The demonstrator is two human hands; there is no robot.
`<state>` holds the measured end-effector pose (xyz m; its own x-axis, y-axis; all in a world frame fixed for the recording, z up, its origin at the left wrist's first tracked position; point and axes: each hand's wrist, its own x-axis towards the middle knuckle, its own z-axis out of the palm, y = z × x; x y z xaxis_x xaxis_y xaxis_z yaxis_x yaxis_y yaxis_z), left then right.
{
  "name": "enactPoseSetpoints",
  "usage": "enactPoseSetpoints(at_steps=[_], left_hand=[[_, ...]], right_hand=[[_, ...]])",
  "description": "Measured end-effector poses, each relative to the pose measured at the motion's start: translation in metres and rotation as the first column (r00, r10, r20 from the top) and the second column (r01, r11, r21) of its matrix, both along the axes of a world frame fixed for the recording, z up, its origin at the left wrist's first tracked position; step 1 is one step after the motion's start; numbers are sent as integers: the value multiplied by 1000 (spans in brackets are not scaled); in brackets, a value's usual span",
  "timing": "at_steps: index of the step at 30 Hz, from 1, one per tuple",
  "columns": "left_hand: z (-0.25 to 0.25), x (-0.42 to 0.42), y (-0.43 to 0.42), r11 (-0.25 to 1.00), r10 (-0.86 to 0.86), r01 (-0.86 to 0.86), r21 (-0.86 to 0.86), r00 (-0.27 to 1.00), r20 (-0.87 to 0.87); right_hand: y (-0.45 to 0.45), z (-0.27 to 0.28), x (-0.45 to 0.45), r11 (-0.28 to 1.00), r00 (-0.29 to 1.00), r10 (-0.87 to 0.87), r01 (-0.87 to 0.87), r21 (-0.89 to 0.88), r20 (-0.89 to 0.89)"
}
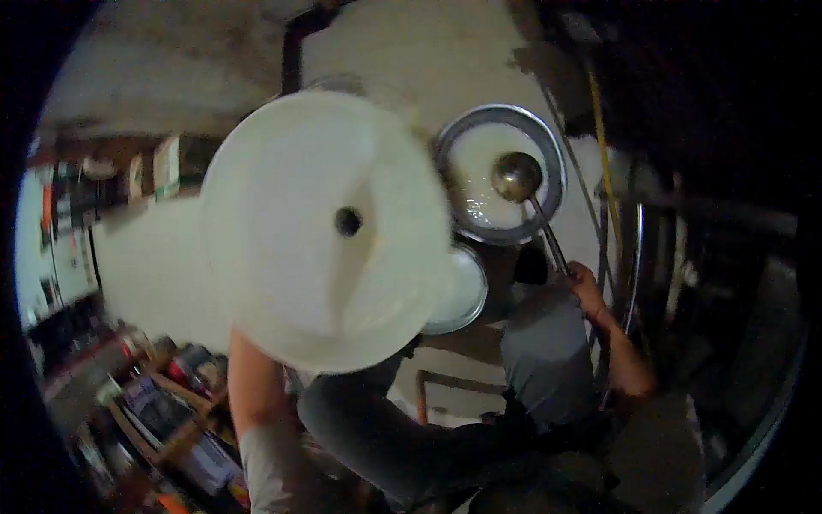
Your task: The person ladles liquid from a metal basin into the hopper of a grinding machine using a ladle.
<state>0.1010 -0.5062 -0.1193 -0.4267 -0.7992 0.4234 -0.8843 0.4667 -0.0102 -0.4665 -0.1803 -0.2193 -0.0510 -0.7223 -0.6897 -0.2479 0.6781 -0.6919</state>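
Note:
My right hand (585,291) is closed around the end of a metal ladle's (517,177) long handle. The ladle's rounded bowl is over a metal pot (558,163) of white liquid (484,163). I cannot tell whether the bowl touches the liquid. A large pale round disc, like a lid or shallow basin (282,197), with a dark spot at its centre, fills the left middle of the view. My left forearm runs up behind its lower edge, so the left hand and its fingers are hidden. Partly behind the disc stands a second round container (462,295) with a pale inside.
My knees in grey trousers (548,351) are just below the pots. A brown bar frame (462,381) stands between my legs. A crate (171,428) of assorted items lies at lower left. Metal rods and a yellow strip (606,171) stand on the right, where much is dark.

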Motion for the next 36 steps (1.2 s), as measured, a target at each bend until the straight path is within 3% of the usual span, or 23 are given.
enactPoseSetpoints(at_steps=[1, 4, 5, 8, 10, 11, 13, 14, 16, 18, 19, 21, 22, 24, 25, 26, 28, 30, 31, 33, 36], left_hand=[[-6, 4, -2, 996, -25, 21, 82, 998, 55], [-10, 18, -7, 970, -99, 46, 239, 972, 215], [-12, 21, -10, 960, -126, 54, 276, 960, 249], [-14, 29, -22, 929, -185, 57, 367, 927, 325], [-16, 36, -26, 917, -214, 50, 396, 899, 382], [-17, 38, -29, 914, -230, 52, 403, 883, 409], [-18, 38, -40, 910, -249, 47, 411, 854, 456], [-17, 37, -41, 900, -251, 34, 434, 855, 453], [-13, 36, -41, 900, -229, 29, 435, 881, 415], [-17, 40, -35, 901, -227, 45, 432, 897, 379], [-20, 43, -34, 902, -227, 53, 429, 903, 365], [-25, 47, -35, 897, -218, 47, 439, 912, 349], [-29, 52, -37, 891, -202, 14, 453, 907, 370], [11, -3, -40, 728, -79, -333, 600, 827, 556], [31, -31, -41, 617, -59, -496, 612, 746, 664], [27, -25, -41, 621, -41, -491, 611, 759, 650], [10, -3, -36, 798, -106, -209, 565, 875, 473], [-2, 10, -34, 873, -171, -27, 487, 918, 357], [-5, 10, -34, 885, -187, 17, 465, 928, 322], [-5, 7, -35, 903, -205, 71, 425, 938, 279], [7, 1, -34, 924, -213, 113, 365, 946, 246]], right_hand=[[-3, -4, 3, 995, 988, 102, -102, 9, -119], [-2, -25, 10, 997, 999, -13, 16, 79, -38], [-6, -22, 17, 989, 987, -145, 144, 30, 71], [-14, 2, 16, 995, 980, -96, 100, -12, 177], [6, -35, 13, 988, 977, -146, 135, 81, 154], [22, -68, 8, 999, 997, 32, -30, 34, -70], [22, -76, 5, 982, 936, 184, -184, 27, -299], [11, -49, 9, 991, 982, 123, -114, 67, -144], [-20, -16, 10, 994, 999, 49, -50, 94, 5], [-29, 3, 13, 938, 999, 12, -23, 347, 33], [-25, 1, 15, 937, 999, 16, -27, 348, 35], [-16, -5, 18, 991, 973, 119, -129, -41, -198], [-14, -9, 20, 990, 973, 122, -133, -45, -196], [-9, -14, 23, 978, 843, 177, -209, -6, -508], [-5, -14, 25, 977, 846, 184, -213, 1, -501], [-8, -17, 24, 951, 794, 166, -286, -120, -584], [-9, -18, 25, 908, 739, 130, -357, -220, -661], [-14, -15, 26, 951, 707, 180, -303, -64, -684], [-12, -18, 26, 949, 707, 189, -311, -59, -682], [-19, -24, 29, 888, 624, 21, -370, -272, -781], [-27, -31, 30, 794, 600, -60, -456, -403, -798]])
